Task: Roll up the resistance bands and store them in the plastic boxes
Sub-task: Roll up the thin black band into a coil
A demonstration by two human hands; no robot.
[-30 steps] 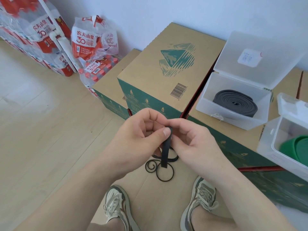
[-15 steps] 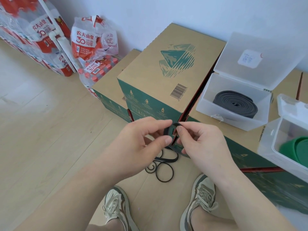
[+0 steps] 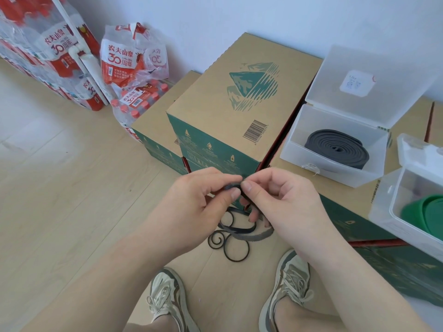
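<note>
Both hands meet in front of the cardboard boxes on a thin black resistance band (image 3: 236, 230). My left hand (image 3: 199, 207) pinches its upper end between thumb and fingers, and my right hand (image 3: 275, 200) pinches the same end from the other side. The band's loose length hangs down and lies in curls on the floor. An open clear plastic box (image 3: 297, 149) at the right holds a rolled dark grey band (image 3: 336, 148). A second clear box (image 3: 393, 202) at the far right holds a rolled green band (image 3: 426, 214).
Stacked green and tan cardboard boxes (image 3: 230, 92) stand ahead and carry the plastic boxes. Shrink-wrapped packs of water bottles (image 3: 129, 68) sit at the back left against the wall. My two shoes (image 3: 167, 298) are on the pale wood floor below the hands.
Both hands have risen and drawn together on the band's top end, which now forms a small curl between the fingertips. The hanging part has shifted slightly on the floor.
</note>
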